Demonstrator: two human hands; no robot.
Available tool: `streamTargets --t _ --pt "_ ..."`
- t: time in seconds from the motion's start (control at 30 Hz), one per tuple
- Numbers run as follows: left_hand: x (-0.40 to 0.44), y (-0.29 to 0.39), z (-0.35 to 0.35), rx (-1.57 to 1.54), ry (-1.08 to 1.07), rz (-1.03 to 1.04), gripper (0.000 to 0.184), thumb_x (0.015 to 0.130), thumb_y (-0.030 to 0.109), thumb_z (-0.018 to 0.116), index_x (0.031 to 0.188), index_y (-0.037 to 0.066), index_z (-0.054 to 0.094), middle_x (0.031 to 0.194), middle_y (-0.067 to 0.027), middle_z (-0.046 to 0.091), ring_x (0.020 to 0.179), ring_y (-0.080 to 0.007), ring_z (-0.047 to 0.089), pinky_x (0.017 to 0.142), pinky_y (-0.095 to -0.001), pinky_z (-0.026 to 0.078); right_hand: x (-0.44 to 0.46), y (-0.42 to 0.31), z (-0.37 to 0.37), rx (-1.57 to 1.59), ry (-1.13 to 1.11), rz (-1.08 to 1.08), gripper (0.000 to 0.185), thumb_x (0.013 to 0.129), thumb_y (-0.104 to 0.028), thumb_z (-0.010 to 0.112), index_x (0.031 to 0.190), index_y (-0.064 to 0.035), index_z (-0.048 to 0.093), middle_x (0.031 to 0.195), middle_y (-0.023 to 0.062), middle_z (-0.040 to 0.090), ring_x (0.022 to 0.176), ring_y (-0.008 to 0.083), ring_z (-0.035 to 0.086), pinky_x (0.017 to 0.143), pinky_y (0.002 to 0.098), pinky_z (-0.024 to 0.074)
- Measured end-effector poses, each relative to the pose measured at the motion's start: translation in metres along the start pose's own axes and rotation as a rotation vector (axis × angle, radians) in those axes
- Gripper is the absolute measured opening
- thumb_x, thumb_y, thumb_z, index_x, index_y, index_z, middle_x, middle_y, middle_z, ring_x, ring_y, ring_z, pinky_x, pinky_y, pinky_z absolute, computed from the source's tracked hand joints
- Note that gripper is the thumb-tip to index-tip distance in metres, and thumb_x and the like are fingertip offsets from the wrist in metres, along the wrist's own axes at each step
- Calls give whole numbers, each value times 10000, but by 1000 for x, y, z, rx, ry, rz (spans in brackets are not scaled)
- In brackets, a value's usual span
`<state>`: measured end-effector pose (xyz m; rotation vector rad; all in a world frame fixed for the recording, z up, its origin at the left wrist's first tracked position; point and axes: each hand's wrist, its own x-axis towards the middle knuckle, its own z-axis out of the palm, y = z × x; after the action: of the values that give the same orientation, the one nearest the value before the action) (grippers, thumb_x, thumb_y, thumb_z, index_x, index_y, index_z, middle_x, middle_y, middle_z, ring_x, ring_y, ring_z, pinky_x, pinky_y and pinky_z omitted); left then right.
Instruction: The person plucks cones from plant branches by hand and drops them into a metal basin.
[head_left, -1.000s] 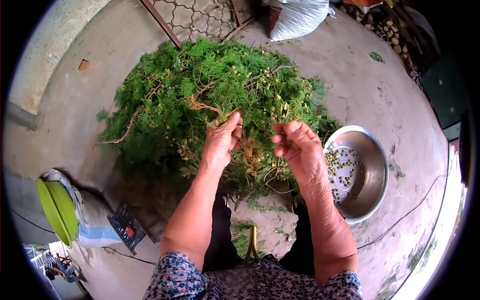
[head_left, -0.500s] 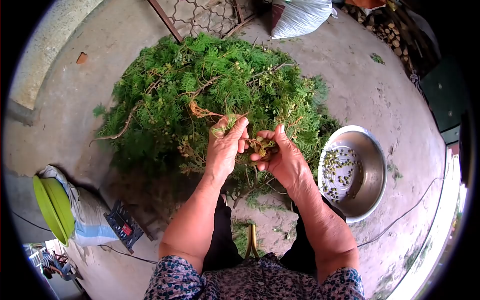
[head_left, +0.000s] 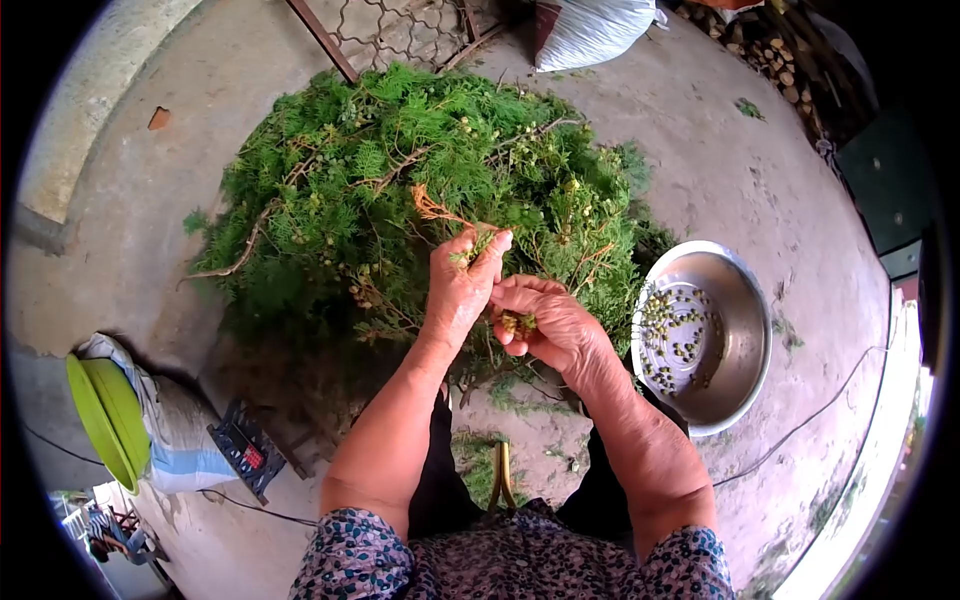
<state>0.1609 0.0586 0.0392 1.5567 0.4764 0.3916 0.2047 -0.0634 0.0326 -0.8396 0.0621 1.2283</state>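
My left hand [head_left: 463,283] is closed round a small sprig [head_left: 440,208] with green leaves and a dried orange tip that points up and left. Right beside it, my right hand [head_left: 548,322] has its fingers curled round several small green cones [head_left: 518,323], its fingertips touching or nearly touching the left hand. Beneath and beyond both hands spreads a large heap of green conifer branches [head_left: 350,170]. To the right of the heap stands a metal basin [head_left: 745,345] with small green cones [head_left: 680,330] scattered over its bottom.
A lime-green basin [head_left: 105,415] leans by a sack [head_left: 185,440] at the left, near a dark plastic stool or crate [head_left: 245,450]. Further off are a white sack [head_left: 595,35], a metal grate [head_left: 390,35] and stacked firewood [head_left: 775,65]. A cable crosses the floor at the right.
My right hand has moved left to meet my left hand, and its fingers have closed round the cones. My left hand has shifted slightly right with the sprig.
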Motion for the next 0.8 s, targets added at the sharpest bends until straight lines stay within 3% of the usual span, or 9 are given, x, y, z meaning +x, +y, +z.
streamTargets --t 0.03,0.13,0.17,0.33,0.47,0.53,0.57,0.67,0.8 --pt "2 -6 1 24 1 26 227 825 256 609 806 30 614 541 19 466 478 -55 410 448 -213 329 1 3 -1 1 -20 33 125 832 -124 578 853 -5 549 722 82 582 535 161 562 399 275 449" --pt "0 -1 2 55 -25 -82 224 822 262 614 819 37 620 531 21 459 467 -55 399 440 -214 322 -3 5 11 54 61 92 119 817 -118 584 866 -15 548 741 103 597 555 188 579 423 302 472" --pt "1 -5 2 78 -26 -54 216 825 263 611 827 48 625 525 31 446 466 -51 390 431 -211 307 -4 6 9 57 30 109 130 826 -108 571 891 0 539 770 120 604 597 204 599 478 338 523" --pt "5 -11 3 85 -1 -93 197 823 255 616 821 58 628 536 62 423 476 -40 371 434 -202 293 -6 18 4 136 -2 36 81 845 -71 541 892 -5 539 749 132 590 559 191 568 462 340 525" --pt "7 -16 5 93 -22 6 158 818 207 625 833 49 625 562 70 448 495 -26 362 437 -198 296 -12 19 14 161 62 16 79 854 -89 543 880 -15 533 714 78 573 543 168 561 493 369 555" --pt "11 -20 6 129 -64 24 157 819 200 623 835 44 623 577 65 464 497 -26 363 441 -197 303 -14 17 18 135 165 7 66 860 -66 524 889 -9 537 710 84 554 545 170 551 476 329 538" --pt "12 -21 8 128 -70 18 161 824 200 617 836 40 619 583 65 467 497 -24 364 441 -197 305 -12 19 9 102 101 -11 56 859 -59 521 891 -16 539 736 75 561 569 173 567 545 351 561" --pt "11 -20 10 146 -92 40 157 827 198 613 822 42 618 596 64 484 498 -20 362 434 -196 303 -10 22 -3 -4 39 -60 71 837 -52 559 887 -12 528 795 68 565 564 172 585 553 321 576" --pt "7 -19 10 59 -128 -82 155 827 198 612 808 44 618 601 63 493 500 -18 363 430 -198 303 -12 22 5 -61 146 -80 70 827 -46 572 876 -12 534 828 58 563 554 163 574 491 300 549"
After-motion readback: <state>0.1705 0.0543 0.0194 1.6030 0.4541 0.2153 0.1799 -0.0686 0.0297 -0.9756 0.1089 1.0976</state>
